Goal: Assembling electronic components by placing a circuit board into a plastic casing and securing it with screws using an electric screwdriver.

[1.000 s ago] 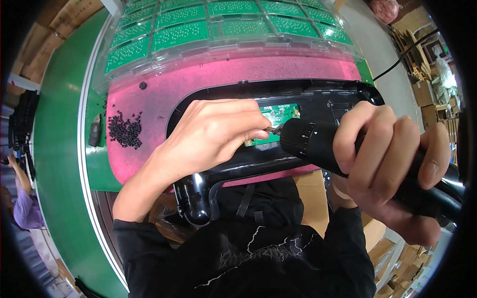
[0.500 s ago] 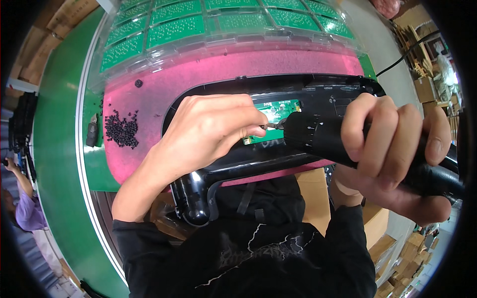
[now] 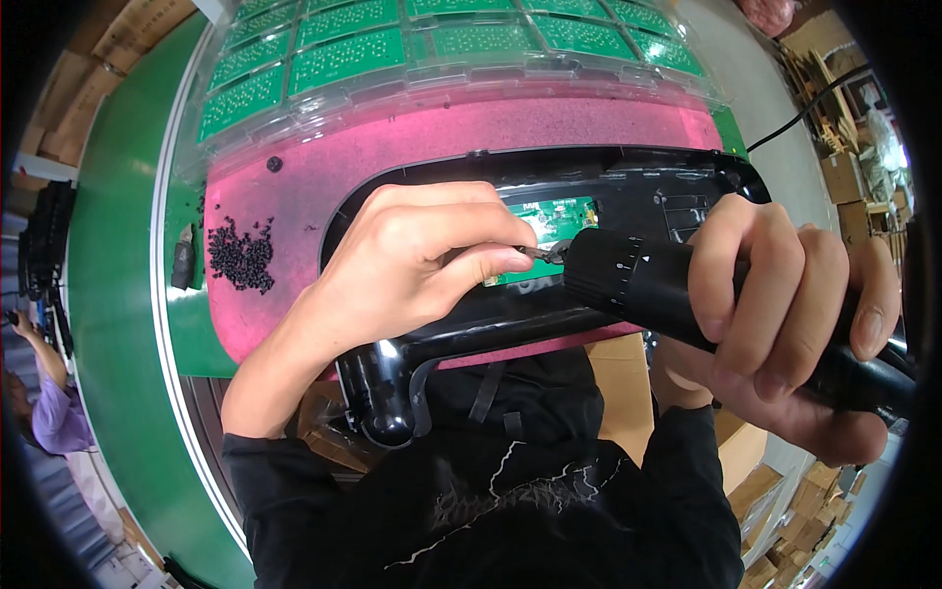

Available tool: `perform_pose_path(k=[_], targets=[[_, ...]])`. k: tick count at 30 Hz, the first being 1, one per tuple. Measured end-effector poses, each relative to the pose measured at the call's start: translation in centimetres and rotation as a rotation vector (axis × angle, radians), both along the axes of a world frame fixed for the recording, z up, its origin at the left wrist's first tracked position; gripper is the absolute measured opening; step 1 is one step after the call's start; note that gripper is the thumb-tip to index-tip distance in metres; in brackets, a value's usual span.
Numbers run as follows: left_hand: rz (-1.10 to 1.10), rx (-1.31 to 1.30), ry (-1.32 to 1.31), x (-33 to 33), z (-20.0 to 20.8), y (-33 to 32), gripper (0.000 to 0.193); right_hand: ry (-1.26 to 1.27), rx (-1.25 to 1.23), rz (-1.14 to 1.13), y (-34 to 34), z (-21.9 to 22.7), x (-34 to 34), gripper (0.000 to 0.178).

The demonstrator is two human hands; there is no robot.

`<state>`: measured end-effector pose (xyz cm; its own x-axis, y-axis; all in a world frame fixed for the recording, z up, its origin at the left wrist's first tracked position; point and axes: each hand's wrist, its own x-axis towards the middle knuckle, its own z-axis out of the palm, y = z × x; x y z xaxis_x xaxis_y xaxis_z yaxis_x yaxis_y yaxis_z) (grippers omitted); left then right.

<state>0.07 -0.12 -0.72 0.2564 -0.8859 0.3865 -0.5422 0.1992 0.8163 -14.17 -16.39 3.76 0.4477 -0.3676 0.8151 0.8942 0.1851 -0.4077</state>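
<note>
- Driver (image 3: 628,280), black, thick, its tip facing left; the right hand (image 3: 790,294) holds it, fingers curled around the body.
- Left hand (image 3: 417,250): thumb and forefinger pinch the thin metal bit (image 3: 553,254) at that tip.
- Green circuit board (image 3: 564,214): beneath the tip, inside the black housing (image 3: 491,329).
- Small black pieces (image 3: 240,257): heaped leftward on the pink mat (image 3: 294,196).

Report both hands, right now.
Left hand: closed in a pinch at the slim grey metal bit; anything smaller held is hidden.
Right hand: closed, holding the black cylindrical power driver.
</note>
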Motion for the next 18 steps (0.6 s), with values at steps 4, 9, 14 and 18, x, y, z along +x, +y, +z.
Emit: perform_pose_path(k=[4, 9, 14, 18], targets=[[-0.115, -0.033, 0.078, 0.1, 0.0, -0.4, 0.009, 0.149, -0.198, 0.143, -1.5, 1.6, -1.3, 0.045], [-0.125, 0.192, 0.232, 0.0, 0.4, -0.3, 0.005, 0.075, -0.223, 0.050, -1.3, 0.6, -0.5, 0.048], [0.094, 0.157, -0.156, 0.1, 0.2, -0.2, 0.003, 0.223, -0.313, 0.051, -4.2, 0.8, 0.3, 0.057], [0.060, 0.185, -0.223, 0.1, 0.3, 0.0, 0.007, 0.587, -0.156, -0.167, -3.3, -0.2, 0.3, 0.057]])
